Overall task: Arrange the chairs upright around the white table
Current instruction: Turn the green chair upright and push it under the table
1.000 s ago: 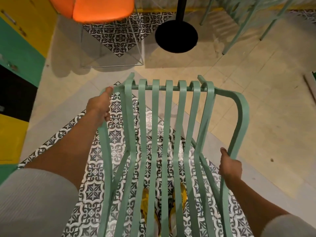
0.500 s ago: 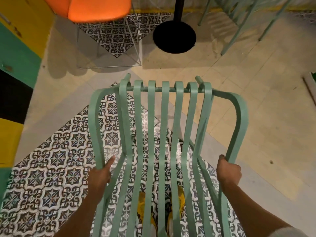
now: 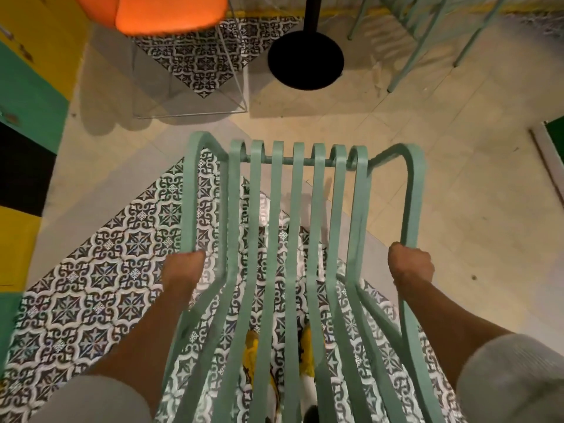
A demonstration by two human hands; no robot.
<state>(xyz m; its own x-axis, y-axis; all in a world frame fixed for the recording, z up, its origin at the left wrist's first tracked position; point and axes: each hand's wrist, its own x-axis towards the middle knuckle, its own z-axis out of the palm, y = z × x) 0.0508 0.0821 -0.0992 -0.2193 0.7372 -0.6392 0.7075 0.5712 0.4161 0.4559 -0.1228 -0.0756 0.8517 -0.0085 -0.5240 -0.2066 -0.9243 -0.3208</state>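
Observation:
A mint-green slatted metal chair (image 3: 297, 239) fills the middle of the head view, seen from above and behind. My left hand (image 3: 183, 270) grips its left arm rail, and my right hand (image 3: 410, 267) is closed around the right arm rail. The table's black round base (image 3: 305, 61) and black post stand on the floor just beyond the chair. The white tabletop is out of view.
An orange chair (image 3: 164, 10) on thin wire legs stands at the far left. Legs of another green chair (image 3: 427, 35) show at the far right. A yellow, green and black cabinet wall (image 3: 27, 87) runs along the left. Patterned tiles lie underfoot.
My left hand has come down from the chair's top left corner to the left arm rail. The chair has swung slightly and now faces the table base more squarely.

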